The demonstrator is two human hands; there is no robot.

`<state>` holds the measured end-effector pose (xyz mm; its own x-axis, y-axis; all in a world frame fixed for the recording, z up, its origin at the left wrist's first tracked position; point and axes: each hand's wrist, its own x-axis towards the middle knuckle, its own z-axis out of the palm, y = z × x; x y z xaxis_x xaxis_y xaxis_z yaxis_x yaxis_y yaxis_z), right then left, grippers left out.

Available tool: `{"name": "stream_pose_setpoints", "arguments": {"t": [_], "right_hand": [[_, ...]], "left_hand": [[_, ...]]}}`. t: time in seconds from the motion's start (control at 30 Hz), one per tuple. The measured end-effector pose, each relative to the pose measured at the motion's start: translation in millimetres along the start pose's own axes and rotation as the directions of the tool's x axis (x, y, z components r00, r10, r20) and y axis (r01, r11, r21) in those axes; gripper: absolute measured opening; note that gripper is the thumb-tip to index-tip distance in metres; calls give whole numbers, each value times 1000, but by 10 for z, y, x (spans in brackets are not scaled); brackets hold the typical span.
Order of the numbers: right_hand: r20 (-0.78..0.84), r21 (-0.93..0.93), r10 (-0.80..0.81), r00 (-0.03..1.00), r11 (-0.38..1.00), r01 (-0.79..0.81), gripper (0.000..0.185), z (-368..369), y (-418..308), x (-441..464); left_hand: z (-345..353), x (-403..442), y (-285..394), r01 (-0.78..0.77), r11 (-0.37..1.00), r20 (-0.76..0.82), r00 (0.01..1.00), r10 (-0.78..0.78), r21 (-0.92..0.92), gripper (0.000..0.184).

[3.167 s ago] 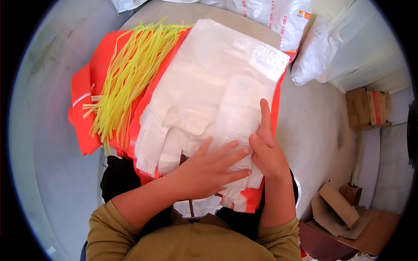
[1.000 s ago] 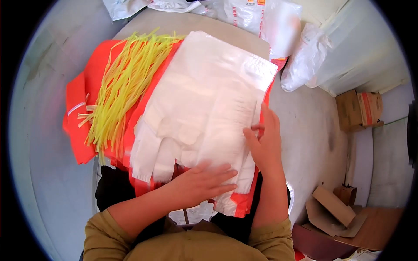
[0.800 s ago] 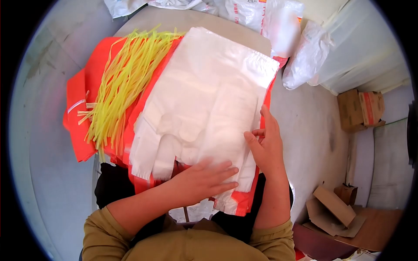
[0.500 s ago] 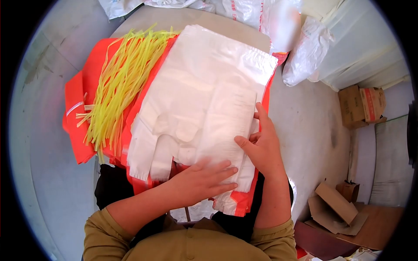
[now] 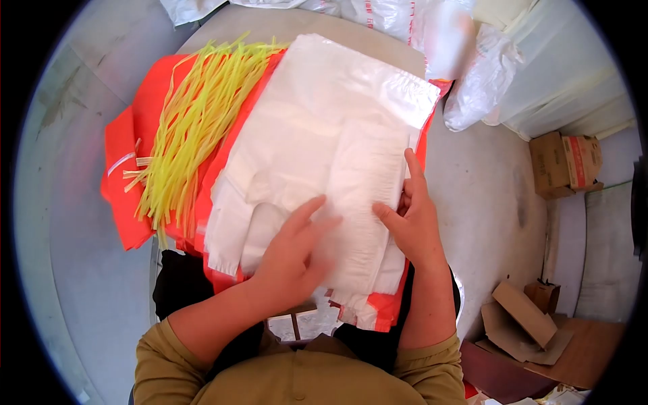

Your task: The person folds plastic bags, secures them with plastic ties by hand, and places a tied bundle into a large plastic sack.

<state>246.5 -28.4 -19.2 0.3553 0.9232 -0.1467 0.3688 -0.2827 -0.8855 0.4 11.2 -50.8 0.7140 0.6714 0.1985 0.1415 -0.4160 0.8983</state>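
Note:
A stack of white plastic bags (image 5: 290, 128) lies in front of me on red plastic bags (image 5: 388, 307). Its right part is folded over into a thick, wrinkled strip (image 5: 368, 169). My right hand (image 5: 415, 219) is at the right edge of that strip, thumb on top, index finger stretched along the side and the other fingers curled at the edge. Over the lower middle of the stack is my left hand (image 5: 293, 253), fingers spread and partly smeared by motion; whether it touches the plastic is unclear. A bundle of yellow plastic strips (image 5: 202, 128) rests on red bags to the left.
Filled white sacks (image 5: 482, 77) stand beyond the stack at the far right. A cardboard box (image 5: 563, 162) sits by the right wall. Opened cardboard (image 5: 523, 320) lies on a brown surface (image 5: 587, 347) at the lower right.
My left hand has moved up and left from the lower end of the folded strip, its fingers now raised and spread. My right hand stays at the strip's right edge.

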Motion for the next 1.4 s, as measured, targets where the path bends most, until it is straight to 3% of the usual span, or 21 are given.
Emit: {"name": "stream_pose_setpoints", "arguments": {"t": [0.03,0.13,0.23,0.33,0.53,0.73,0.83,1.03,1.1,1.17,1.23,1.4], "right_hand": [[2,-2,-15,1000,1000,15,98,6,-2,-7],[-46,22,-71,996,997,72,92,49,26,-29],[-63,152,-72,995,985,81,90,96,22,-32],[-29,272,-47,998,961,53,92,88,7,-14],[-58,402,-59,997,912,77,95,68,36,34],[-85,472,-55,995,877,89,95,5,4,46],[-88,543,-44,995,836,85,95,-1,10,41],[-109,648,18,994,760,58,95,32,-23,12],[-124,668,41,991,742,53,95,48,-26,4],[-147,689,54,988,722,63,93,97,-4,2],[-138,625,7,990,776,82,92,120,11,-13],[-69,596,0,998,802,42,95,109,87,-58]], "left_hand": [[-18,5,19,133,987,-6,991,-134,-86,65],[-70,28,56,166,971,42,986,-162,-170,64],[-54,5,-43,154,972,41,988,-149,-179,64],[-55,24,-17,223,924,63,975,-214,-310,65],[30,-1,-136,155,922,-14,985,-171,-355,65],[17,-10,-124,372,799,153,927,-342,-472,66],[5,6,-46,386,738,209,922,-326,-554,75],[-43,104,61,584,444,434,808,-399,-679,90],[51,96,-17,582,355,465,806,-366,-731,94],[174,80,-59,539,352,425,834,-353,-766,96],[284,68,-44,453,436,315,881,-352,-778,97],[246,96,-25,500,373,340,843,-417,-782,97]]}}
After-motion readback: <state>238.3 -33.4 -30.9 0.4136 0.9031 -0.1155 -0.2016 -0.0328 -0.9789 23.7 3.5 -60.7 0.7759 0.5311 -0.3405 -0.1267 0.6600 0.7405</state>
